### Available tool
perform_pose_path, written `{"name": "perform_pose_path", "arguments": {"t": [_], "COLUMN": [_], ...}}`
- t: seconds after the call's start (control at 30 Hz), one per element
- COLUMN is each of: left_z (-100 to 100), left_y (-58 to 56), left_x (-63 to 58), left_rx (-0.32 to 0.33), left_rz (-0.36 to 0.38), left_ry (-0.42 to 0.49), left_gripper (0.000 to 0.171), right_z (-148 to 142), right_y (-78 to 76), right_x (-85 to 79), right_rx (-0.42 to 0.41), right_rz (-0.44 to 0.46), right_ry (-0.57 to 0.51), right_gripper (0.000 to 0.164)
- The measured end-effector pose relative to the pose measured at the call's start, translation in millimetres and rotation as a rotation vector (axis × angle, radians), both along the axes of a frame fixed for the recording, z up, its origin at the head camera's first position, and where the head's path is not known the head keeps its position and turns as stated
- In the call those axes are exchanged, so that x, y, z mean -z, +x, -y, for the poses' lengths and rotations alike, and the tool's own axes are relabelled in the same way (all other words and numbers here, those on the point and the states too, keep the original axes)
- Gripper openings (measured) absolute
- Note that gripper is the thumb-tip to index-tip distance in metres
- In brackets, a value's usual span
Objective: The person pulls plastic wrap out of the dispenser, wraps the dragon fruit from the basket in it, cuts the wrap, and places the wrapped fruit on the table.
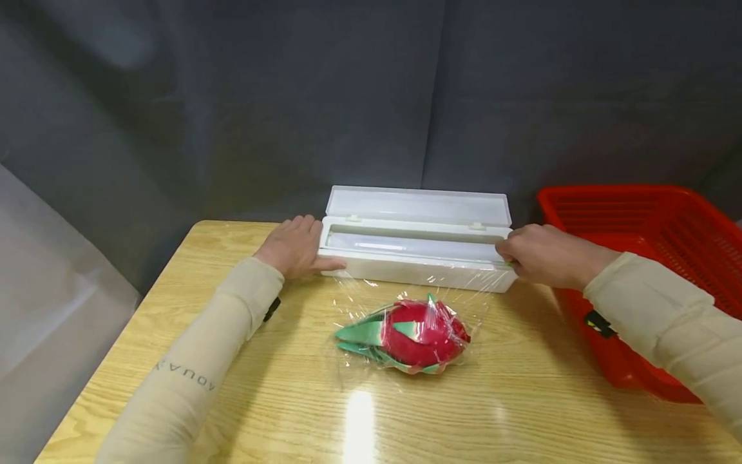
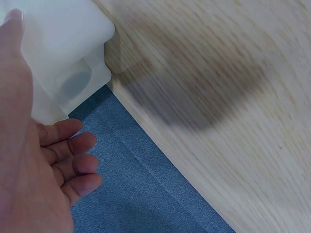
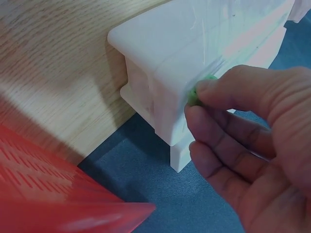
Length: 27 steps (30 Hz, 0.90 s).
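A white cling film dispenser (image 1: 406,269) stands on the table with its lid (image 1: 417,205) up and a film roll (image 1: 406,245) inside. Clear film (image 1: 359,293) stretches from its front over a red dragon fruit (image 1: 426,335) with green leafy tips. At the dispenser's left end, my left hand (image 1: 294,246) holds it, thumb on the front and fingers toward the back. My right hand (image 1: 542,254) is at the other end, pinching a small green slider (image 3: 195,96) between thumb and index finger on the dispenser's edge. Most of the slider is hidden by those fingertips.
A red plastic basket (image 1: 632,374) stands to the right, under and beside my right forearm. Behind the table (image 1: 278,399) hangs a dark cloth (image 1: 324,96). The dispenser is close to the table's back edge.
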<state>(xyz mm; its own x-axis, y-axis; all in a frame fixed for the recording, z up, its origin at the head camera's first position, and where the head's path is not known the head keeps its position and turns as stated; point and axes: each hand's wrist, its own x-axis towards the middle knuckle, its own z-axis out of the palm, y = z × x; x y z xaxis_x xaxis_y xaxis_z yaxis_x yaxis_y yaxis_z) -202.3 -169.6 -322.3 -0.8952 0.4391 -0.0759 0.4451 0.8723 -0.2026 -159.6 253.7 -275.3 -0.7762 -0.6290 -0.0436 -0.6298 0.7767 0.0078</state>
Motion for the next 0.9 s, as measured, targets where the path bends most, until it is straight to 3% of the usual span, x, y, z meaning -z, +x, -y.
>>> {"name": "perform_pose_path", "arguments": {"t": [0.4,0.7,0.9], "left_z": [-10.4,-14.7,-14.2], "left_y": [2.9,-6.6,-13.3], "left_x": [-2.6,1.9,8.9], "left_rx": [-0.003,-0.024,-0.031], "left_rz": [0.03,0.059,0.077], "left_ry": [0.02,0.045,0.062], "left_gripper": [0.088,0.09,0.093], "right_z": [-6.2,-7.5,-6.7], "right_y": [7.8,4.2,0.2], "right_x": [-5.3,-0.4,0.8], "right_rx": [0.038,0.076,0.041], "right_rz": [0.035,0.051,0.03], "right_ry": [0.006,0.025,0.092], "right_gripper": [0.019,0.014,0.028]}}
